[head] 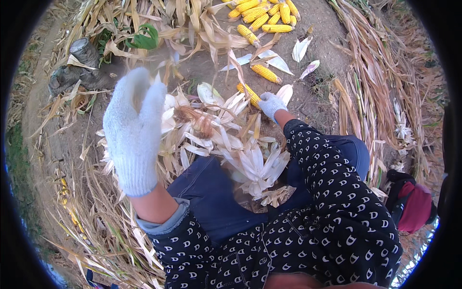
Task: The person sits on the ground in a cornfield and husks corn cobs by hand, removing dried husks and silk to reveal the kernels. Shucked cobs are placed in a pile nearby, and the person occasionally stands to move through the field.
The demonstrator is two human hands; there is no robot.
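Observation:
My right hand (271, 105), in a white knit glove, grips the lower end of a husked yellow corn ear (247, 93) low over the ground. Just beyond it lies another bare corn ear (266, 73). My left hand (134, 130), gloved the same way, is raised at the left with thumb and fingers apart; its fingertips are blurred. No ear shows in it. Between my bent legs and below the right hand spreads a heap of pale corn husks (258, 162), with a tuft of brown corn silk (196, 121) on top.
A pile of husked corn ears (265, 14) lies on the soil at the top. Dry corn stalks (375, 72) line the right side, and more stalks (104, 224) lie at lower left. A cut wooden stump (83, 50) stands upper left. A dark red bag-like item (415, 207) sits at right.

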